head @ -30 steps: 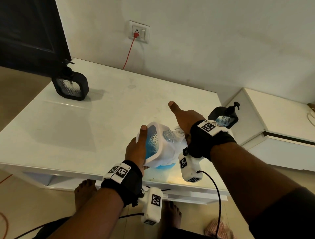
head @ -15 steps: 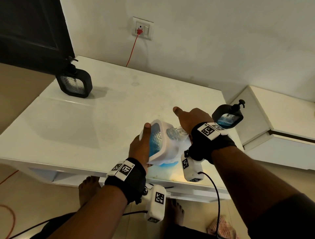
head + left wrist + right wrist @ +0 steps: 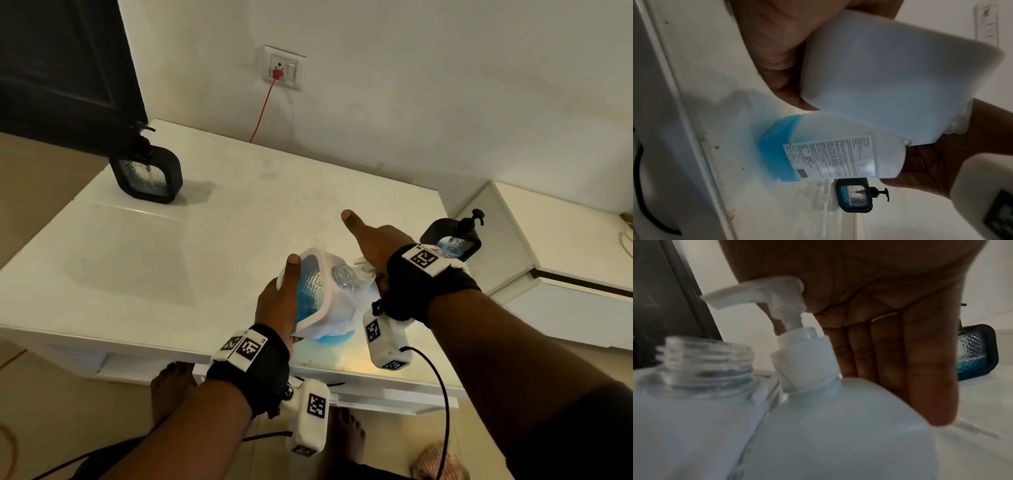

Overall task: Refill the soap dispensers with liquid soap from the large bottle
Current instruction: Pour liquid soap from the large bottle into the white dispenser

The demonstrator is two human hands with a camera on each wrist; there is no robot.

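Observation:
My left hand (image 3: 281, 301) grips a white-framed soap dispenser (image 3: 320, 291) holding blue liquid and tilts it over the table's front edge. Its clear threaded neck (image 3: 705, 356) is open, right beside the large bottle's white pump (image 3: 760, 292). The palm of my right hand (image 3: 373, 246) presses on that pump, with straight fingers (image 3: 920, 369) hanging behind the large white bottle (image 3: 838, 426). The large bottle (image 3: 838, 146) stands on the table with a low band of blue soap at its base. My left hand (image 3: 777, 48) is wrapped round the dispenser (image 3: 890, 73).
A black-framed dispenser (image 3: 452, 240) with its pump on stands at the table's right edge, and another (image 3: 147, 174) at the far left corner. The white table (image 3: 171, 257) meets a lower white cabinet (image 3: 565, 240) on the right. A red cable hangs from the wall socket (image 3: 283, 72).
Both hands stay where they were, on the dispenser and on the pump. Only the head view has shifted a little.

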